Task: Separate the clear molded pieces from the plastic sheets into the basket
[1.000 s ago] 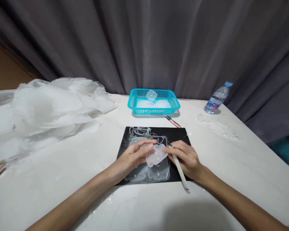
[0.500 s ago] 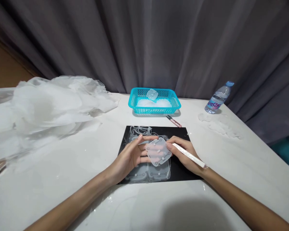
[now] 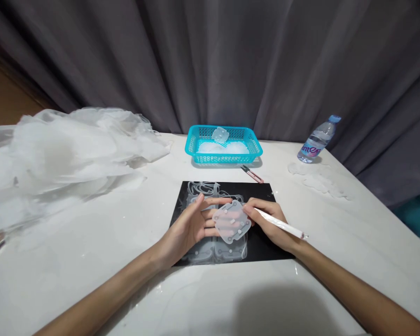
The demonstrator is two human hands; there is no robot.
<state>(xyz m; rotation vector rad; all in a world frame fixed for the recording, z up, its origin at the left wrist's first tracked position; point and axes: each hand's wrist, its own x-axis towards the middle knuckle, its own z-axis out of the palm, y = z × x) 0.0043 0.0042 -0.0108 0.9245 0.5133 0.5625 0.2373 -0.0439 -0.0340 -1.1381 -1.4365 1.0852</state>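
A translucent, scalloped plastic piece (image 3: 232, 222) with small raised bumps is held up over a black mat (image 3: 266, 247). My left hand (image 3: 192, 221) is open, its fingers stretched behind the piece and showing through it. My right hand (image 3: 269, 221) is closed around a white pen-like tool (image 3: 283, 226), its thumb and forefinger at the piece's right corner. Whether the tool's tip touches the piece is hidden by the fingers. Under my hands, several similar translucent pieces (image 3: 229, 252) lie on the mat, with thin looped plastic trimmings (image 3: 203, 188) at its far edge.
A turquoise basket (image 3: 224, 158) behind the mat holds white material and one translucent piece (image 3: 220, 135). Thread snips (image 3: 252, 174) lie before it. A water bottle (image 3: 318, 140) stands right, near a flat clear scrap (image 3: 318, 181). A heap of white sheets (image 3: 73, 154) covers the left side.
The plastic piece and my right hand with the white tool have shifted very slightly right. My left hand stays stretched behind the piece; the whole view has tilted a little.
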